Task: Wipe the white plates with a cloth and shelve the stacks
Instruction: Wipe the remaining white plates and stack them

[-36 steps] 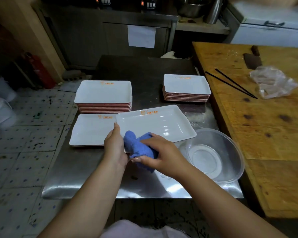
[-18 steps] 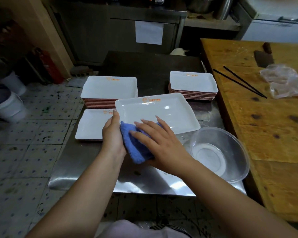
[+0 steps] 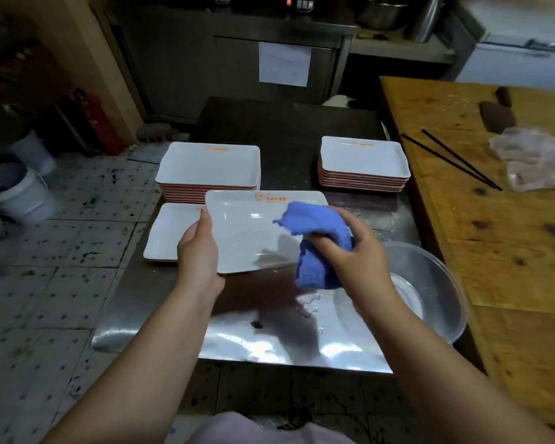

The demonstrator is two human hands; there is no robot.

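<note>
The wiping step is in hand: the left hand [image 3: 199,251] grips the near-left edge of a white rectangular plate [image 3: 253,232], thumb curled over the rim, holding it tilted above the steel table [image 3: 269,344]. The right hand [image 3: 356,251] has its fingers closed round a bunched blue cloth [image 3: 314,241], which lies on the plate's right side, part of it hanging over the near edge. Just beside and partly under the held plate lies a single plate [image 3: 167,232] flat on the table; behind it stands the left stack [image 3: 209,168], and well apart to the right the right stack [image 3: 364,165]. A clear bowl [image 3: 430,290] sits by the right wrist (the table near it looks wet). Most likely the next move calls for sweeping the cloth across the plate's face, then laying the plate on a stack; shelving is not yet begun.
</note>
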